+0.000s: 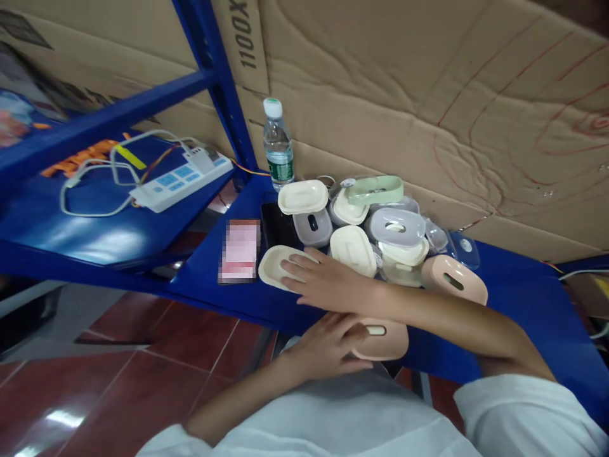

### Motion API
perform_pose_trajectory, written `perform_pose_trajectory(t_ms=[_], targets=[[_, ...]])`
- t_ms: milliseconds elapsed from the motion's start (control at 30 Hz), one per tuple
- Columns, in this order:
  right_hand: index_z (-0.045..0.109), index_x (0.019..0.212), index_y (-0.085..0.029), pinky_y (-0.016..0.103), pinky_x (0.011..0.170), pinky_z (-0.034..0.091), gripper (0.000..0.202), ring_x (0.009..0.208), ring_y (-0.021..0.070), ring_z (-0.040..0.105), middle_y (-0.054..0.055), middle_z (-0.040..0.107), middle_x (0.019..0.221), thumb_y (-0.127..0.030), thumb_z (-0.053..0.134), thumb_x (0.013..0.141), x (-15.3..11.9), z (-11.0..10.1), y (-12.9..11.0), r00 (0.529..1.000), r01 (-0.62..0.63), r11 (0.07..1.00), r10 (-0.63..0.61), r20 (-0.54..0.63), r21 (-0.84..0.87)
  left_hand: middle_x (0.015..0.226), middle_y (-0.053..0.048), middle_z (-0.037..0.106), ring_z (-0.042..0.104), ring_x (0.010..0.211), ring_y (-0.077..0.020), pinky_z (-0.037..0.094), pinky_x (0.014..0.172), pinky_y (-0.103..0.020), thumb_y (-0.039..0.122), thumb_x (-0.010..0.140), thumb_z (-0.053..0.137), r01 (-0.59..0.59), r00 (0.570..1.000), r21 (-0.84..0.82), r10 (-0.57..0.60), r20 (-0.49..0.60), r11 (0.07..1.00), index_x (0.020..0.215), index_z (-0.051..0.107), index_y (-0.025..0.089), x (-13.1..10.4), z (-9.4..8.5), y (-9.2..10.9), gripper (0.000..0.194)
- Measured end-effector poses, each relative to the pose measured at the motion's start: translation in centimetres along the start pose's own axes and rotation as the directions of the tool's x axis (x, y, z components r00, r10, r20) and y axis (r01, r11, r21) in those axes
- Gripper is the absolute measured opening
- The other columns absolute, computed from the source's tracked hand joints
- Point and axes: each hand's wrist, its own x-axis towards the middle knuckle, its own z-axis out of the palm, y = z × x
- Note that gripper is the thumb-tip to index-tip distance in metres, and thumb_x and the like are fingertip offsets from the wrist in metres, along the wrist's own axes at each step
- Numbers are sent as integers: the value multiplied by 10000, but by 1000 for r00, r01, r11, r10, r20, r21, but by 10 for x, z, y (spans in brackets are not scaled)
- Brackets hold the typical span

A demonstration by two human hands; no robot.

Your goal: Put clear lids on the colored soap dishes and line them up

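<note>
My left hand point(326, 349) is at the table's front edge, its fingers and thumb around the left end of a pink rounded box lid point(392, 339) with an oval slot. My right hand point(328, 279) reaches across above it. Its fingers are stretched out over a cream oval lid point(271, 270) lying by the phone; whether they press on it I cannot tell. Close to the right fingertips lies another cream oval lid point(352, 249). A second pink slotted lid point(469, 279) rests beyond my right forearm.
On the blue table point(518, 304) are a heap of clear plastic containers point(438, 235), a grey slotted lid point(397, 225), a green oval piece point(375, 189), a water bottle point(278, 149) and a phone point(239, 251). A power strip point(181, 181) sits left; a cardboard wall point(356, 82) stands behind.
</note>
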Motion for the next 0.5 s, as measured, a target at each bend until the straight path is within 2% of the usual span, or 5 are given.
perform_pose_trajectory(t_ms=[100, 200, 267, 367, 500], targets=[[691, 1398, -231, 474, 1238, 487, 400, 1475, 280, 591, 107, 622, 1607, -455, 671, 1068, -35, -10, -10, 996, -75, 993, 79, -39, 91, 1172, -111, 761, 737, 1105, -285, 620, 979, -399, 686, 992, 692, 21, 999, 23, -20, -26, 1000, 1306, 736, 219, -7, 9, -2, 565], [659, 1468, -238, 503, 1218, 532, 415, 1469, 288, 613, 99, 661, 1566, -415, 597, 1098, -93, -19, -32, 966, -218, 938, 247, -77, 270, 1222, -125, 769, 720, 1199, -316, 612, 1049, -452, 675, 984, 709, -23, 997, 7, 24, -71, 1000, 1340, 728, 211, -6, 6, -5, 584], [577, 1570, -300, 500, 1174, 583, 491, 1409, 280, 670, 74, 696, 1524, -404, 603, 1090, -135, -19, -53, 917, -324, 852, 390, -86, 410, 1402, -154, 716, 642, 1370, -347, 561, 1157, -502, 629, 993, 723, -46, 998, -19, 46, -40, 999, 1452, 665, 205, -1, -3, -5, 628], [484, 1637, -402, 494, 1056, 662, 576, 1305, 277, 743, 36, 754, 1434, -326, 605, 1079, -182, -9, -93, 779, -495, 696, 621, -89, 520, 1543, -147, 637, 540, 1508, -345, 502, 1238, -510, 585, 1013, 716, -35, 998, -82, 40, 57, 996, 1541, 590, 224, 8, -17, -5, 651], [411, 1691, -346, 614, 1180, 582, 652, 1406, 313, 681, 75, 696, 1523, -330, 623, 1075, -199, 14, -138, 688, -626, 609, 725, -22, 486, 1503, -133, 667, 483, 1563, -361, 492, 1240, -533, 542, 1045, 684, -23, 990, -70, 32, 136, 997, 1545, 575, 219, 13, -22, -2, 605]])
